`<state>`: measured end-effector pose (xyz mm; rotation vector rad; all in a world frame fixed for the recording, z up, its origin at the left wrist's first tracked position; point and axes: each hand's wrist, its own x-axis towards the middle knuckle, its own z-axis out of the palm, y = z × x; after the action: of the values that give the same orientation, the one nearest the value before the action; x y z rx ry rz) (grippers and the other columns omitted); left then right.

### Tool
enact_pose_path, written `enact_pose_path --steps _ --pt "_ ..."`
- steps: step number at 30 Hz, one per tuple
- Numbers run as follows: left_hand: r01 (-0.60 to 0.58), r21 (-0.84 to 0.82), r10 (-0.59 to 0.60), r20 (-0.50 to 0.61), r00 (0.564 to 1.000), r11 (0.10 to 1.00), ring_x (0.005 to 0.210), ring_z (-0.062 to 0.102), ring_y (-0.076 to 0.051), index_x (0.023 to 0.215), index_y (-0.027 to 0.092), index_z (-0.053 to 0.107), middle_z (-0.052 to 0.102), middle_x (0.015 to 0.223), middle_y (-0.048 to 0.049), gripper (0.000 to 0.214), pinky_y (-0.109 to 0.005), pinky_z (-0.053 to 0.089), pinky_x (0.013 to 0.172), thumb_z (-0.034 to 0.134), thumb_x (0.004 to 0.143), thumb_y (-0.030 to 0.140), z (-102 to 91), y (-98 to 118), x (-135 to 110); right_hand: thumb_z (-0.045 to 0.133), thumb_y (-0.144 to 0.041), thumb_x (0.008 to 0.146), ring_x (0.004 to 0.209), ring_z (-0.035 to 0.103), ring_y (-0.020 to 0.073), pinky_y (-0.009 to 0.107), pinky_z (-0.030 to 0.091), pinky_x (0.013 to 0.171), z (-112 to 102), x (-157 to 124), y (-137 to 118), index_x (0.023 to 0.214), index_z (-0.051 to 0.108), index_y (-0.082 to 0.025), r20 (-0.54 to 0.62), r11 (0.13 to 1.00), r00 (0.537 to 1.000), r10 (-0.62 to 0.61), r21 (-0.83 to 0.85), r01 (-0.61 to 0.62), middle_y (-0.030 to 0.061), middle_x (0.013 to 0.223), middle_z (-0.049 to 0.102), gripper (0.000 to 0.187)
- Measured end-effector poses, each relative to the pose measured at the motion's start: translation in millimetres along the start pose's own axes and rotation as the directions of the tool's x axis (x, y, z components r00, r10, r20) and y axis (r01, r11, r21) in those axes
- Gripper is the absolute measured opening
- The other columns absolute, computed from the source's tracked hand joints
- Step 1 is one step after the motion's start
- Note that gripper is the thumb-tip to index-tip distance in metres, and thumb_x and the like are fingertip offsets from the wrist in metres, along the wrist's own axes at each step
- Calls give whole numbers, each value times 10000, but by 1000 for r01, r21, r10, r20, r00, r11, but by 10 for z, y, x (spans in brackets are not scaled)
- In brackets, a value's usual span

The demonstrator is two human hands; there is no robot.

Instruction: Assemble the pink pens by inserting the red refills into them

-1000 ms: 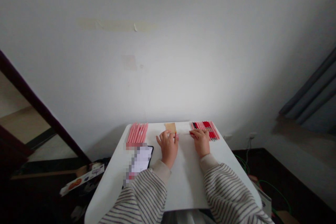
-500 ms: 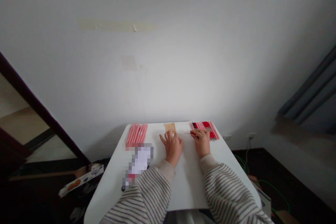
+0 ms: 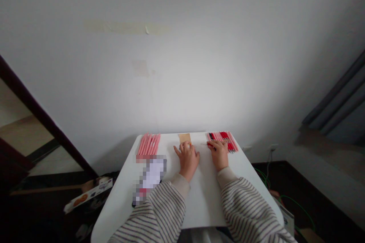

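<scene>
My left hand [image 3: 188, 158] lies on the white table [image 3: 199, 197] with its fingers spread, its fingertips touching the near edge of a small brown card [image 3: 184, 137]. My right hand [image 3: 219, 153] rests beside a row of red and pink pencils [image 3: 225, 139] at the table's far right, its fingers curled on a red pencil [image 3: 210, 145] that points left. A second row of pink pencils [image 3: 149, 144] lies at the far left, away from both hands.
A blurred phone-like object [image 3: 150, 176] lies on the table left of my left arm. The white wall stands right behind the table. A box [image 3: 88, 194] lies on the dark floor at left; green cables [image 3: 288, 197] run at right.
My left hand has shifted slightly right and opened its fingers flat on the table. My right hand has stayed at the red pencils.
</scene>
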<state>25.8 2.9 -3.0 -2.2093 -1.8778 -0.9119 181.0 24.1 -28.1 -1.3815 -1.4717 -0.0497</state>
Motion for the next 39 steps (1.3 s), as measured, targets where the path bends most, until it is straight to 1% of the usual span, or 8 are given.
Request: enact_pose_path --steps 9,16,21,24,31,39 --pt "13 -3 -13 7 1000 1000 1181 402 -263 861 218 641 518 1205 -69 147 -647 136 1097 653 740 300 -11 0 -3 513 -338 873 917 456 252 404 370 828 -8 0 -6 867 745 -229 8 1000 1000 -2 9 2 86 913 698 256" --pt "8 -19 -9 -13 1000 1000 1176 403 -261 832 219 637 521 1185 -66 124 -653 145 1090 656 736 296 0 -13 -6 500 -341 879 911 452 254 403 371 827 -8 -4 -13 861 744 -234 -1 1000 1000 -7 2 7 80 903 698 267" --pt "17 -40 -18 -34 999 999 1165 419 -249 818 221 630 537 1156 -48 113 -644 153 1095 666 733 286 9 -19 -11 520 -310 873 906 439 256 411 357 843 -17 1 30 855 752 -237 -1 998 999 -37 -48 36 73 881 706 244" --pt "21 -63 -23 -36 999 998 1162 427 -246 858 242 644 546 1162 -41 137 -648 152 1095 672 734 292 16 -20 -8 542 -291 864 913 434 255 421 336 864 -22 -1 66 857 756 -246 8 994 998 -61 -96 61 69 865 707 219" --pt "10 -105 -10 1 1000 994 1204 394 -270 984 348 676 534 1256 -25 246 -696 118 1074 677 740 320 47 -35 5 592 -232 836 936 412 254 399 304 831 -26 -36 41 862 754 -261 89 977 995 -50 -200 67 62 859 685 167" --pt "8 -87 -5 39 999 996 1210 380 -270 943 365 703 529 1292 -1 192 -701 106 1076 650 761 333 44 -26 36 627 -179 806 973 402 236 377 283 843 -85 -31 -91 856 751 -281 182 972 983 6 -233 37 40 889 669 168"
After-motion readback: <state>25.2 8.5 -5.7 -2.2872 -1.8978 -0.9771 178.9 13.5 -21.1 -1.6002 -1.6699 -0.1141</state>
